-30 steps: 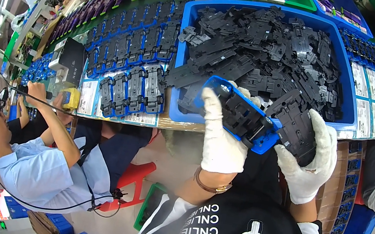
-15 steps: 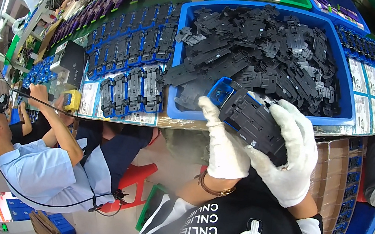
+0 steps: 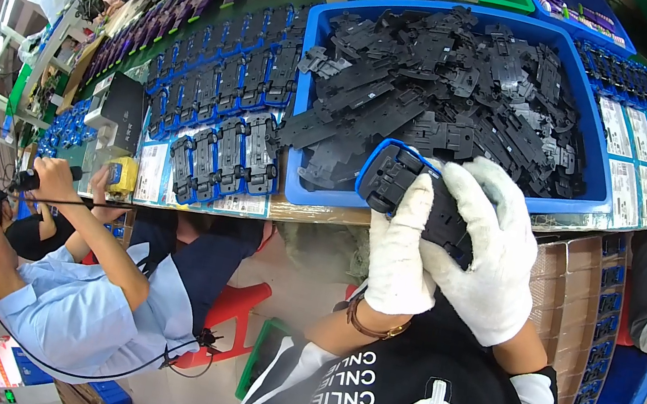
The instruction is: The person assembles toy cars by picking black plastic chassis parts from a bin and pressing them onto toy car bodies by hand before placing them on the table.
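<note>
A toy car [image 3: 389,181] is turned underside up between my gloved hands in front of the parts bin. Its black chassis faces up, and a blue body edge shows around the far left end. My left hand [image 3: 400,250] is closed on it, fingers laid over the chassis. Wrapped round the car's right side is my right hand [image 3: 492,253], its fingertips on the far edge. The gloves hide much of the car's near and right parts. Just beyond it, a blue bin [image 3: 613,188] holds a heap of loose black chassis plates [image 3: 448,85].
Left of the bin, rows of upturned toy cars [image 3: 228,155] cover the table. Green tray [image 3: 497,1] and purple-striped parts lie behind the bin. A co-worker in a light blue shirt [image 3: 77,297] sits at left, near a red stool [image 3: 233,320]. Cardboard trays [image 3: 572,289] stand at right.
The chassis now lies closer to the blue body, where earlier the body's open end showed. My left fingers have moved onto the underside. The co-worker's hands have risen slightly.
</note>
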### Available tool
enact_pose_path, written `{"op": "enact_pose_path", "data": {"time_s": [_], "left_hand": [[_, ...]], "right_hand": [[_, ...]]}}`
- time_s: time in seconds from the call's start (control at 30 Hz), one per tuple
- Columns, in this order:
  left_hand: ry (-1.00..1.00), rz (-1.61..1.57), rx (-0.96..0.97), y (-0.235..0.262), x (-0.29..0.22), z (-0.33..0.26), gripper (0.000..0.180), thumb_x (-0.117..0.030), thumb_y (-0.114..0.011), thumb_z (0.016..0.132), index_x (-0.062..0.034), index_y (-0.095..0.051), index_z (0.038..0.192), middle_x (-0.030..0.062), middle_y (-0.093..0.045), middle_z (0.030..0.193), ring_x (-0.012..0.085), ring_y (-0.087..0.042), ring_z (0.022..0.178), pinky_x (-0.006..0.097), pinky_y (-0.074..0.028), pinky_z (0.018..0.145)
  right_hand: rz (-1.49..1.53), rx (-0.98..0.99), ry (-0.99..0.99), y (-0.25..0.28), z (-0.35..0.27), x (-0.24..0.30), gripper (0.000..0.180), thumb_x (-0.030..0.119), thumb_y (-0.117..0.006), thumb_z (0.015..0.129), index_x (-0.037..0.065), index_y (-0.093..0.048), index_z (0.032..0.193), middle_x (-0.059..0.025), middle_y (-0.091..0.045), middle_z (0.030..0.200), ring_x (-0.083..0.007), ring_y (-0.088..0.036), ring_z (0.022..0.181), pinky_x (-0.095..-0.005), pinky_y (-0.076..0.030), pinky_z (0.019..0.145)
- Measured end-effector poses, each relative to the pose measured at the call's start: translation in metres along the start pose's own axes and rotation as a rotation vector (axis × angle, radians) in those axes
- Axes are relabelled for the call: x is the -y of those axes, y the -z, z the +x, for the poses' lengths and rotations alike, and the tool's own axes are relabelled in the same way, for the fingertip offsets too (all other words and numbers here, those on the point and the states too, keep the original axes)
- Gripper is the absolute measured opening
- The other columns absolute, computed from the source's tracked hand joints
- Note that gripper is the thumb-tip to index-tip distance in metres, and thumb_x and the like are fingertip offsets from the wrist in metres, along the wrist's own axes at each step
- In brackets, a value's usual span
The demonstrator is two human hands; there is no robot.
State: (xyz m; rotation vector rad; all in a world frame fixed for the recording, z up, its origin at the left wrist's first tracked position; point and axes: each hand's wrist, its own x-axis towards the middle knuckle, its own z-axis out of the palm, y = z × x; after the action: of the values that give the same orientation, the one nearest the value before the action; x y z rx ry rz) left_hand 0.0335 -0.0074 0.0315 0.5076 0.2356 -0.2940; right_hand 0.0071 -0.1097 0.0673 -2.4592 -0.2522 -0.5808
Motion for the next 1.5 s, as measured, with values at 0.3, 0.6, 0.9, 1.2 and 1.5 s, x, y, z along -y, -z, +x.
{"op": "enact_pose_path", "data": {"time_s": [0.3, 0.6, 0.9, 1.2, 1.5], "left_hand": [[-0.224, 0.017, 0.097, -0.001, -0.007, 0.006, 0.033, -0.025, -0.057, 0.096, -0.0075, -0.050, 0.124, 0.0081, -0.058, 0.114, 0.0230, -0.058, 0.106, 0.039, -0.050, 0.093], [-0.244, 0.011, 0.094, -0.003, -0.007, 0.005, 0.031, -0.020, -0.061, 0.093, -0.0056, -0.052, 0.119, 0.0079, -0.059, 0.111, 0.0217, -0.060, 0.103, 0.036, -0.052, 0.092], [-0.355, 0.033, 0.116, 0.006, -0.008, 0.010, 0.033, -0.020, -0.062, 0.092, -0.0048, -0.052, 0.119, 0.0081, -0.060, 0.109, 0.0208, -0.061, 0.101, 0.035, -0.051, 0.090], [-0.366, 0.077, 0.154, 0.011, -0.007, 0.008, 0.040, -0.030, -0.066, 0.089, -0.0044, -0.051, 0.116, 0.0100, -0.060, 0.105, 0.0201, -0.061, 0.097, 0.034, -0.052, 0.086], [-0.260, 0.288, 0.021, 0.027, -0.013, -0.005, 0.039, -0.026, -0.053, 0.099, -0.0058, -0.045, 0.132, 0.0087, -0.057, 0.121, 0.0191, -0.057, 0.109, 0.034, -0.046, 0.096]], "right_hand": [[0.996, 0.109, -0.506, -0.002, -0.014, -0.015, 0.074, 0.033, -0.080, 0.077, -0.004, -0.048, 0.133, -0.0123, -0.053, 0.129, -0.0172, -0.053, 0.112, -0.0301, -0.048, 0.090], [1.240, 0.138, -0.569, 0.001, -0.016, -0.019, 0.058, 0.021, -0.071, 0.087, -0.001, -0.048, 0.135, -0.0102, -0.054, 0.131, -0.0160, -0.051, 0.118, -0.0318, -0.041, 0.101], [1.196, 0.062, -0.498, -0.016, -0.015, -0.021, 0.051, 0.029, -0.067, 0.090, -0.002, -0.055, 0.128, -0.0098, -0.060, 0.124, -0.0152, -0.054, 0.112, -0.0300, -0.042, 0.098], [1.235, 0.013, -0.483, -0.023, -0.019, -0.018, 0.042, 0.021, -0.066, 0.090, -0.002, -0.058, 0.124, -0.0098, -0.062, 0.119, -0.0152, -0.055, 0.111, -0.0310, -0.043, 0.098], [1.134, 0.007, -0.415, -0.035, -0.012, 0.006, 0.058, 0.019, -0.072, 0.085, -0.002, -0.049, 0.133, -0.0125, -0.053, 0.134, -0.0199, -0.052, 0.117, -0.0333, -0.042, 0.100]]}}
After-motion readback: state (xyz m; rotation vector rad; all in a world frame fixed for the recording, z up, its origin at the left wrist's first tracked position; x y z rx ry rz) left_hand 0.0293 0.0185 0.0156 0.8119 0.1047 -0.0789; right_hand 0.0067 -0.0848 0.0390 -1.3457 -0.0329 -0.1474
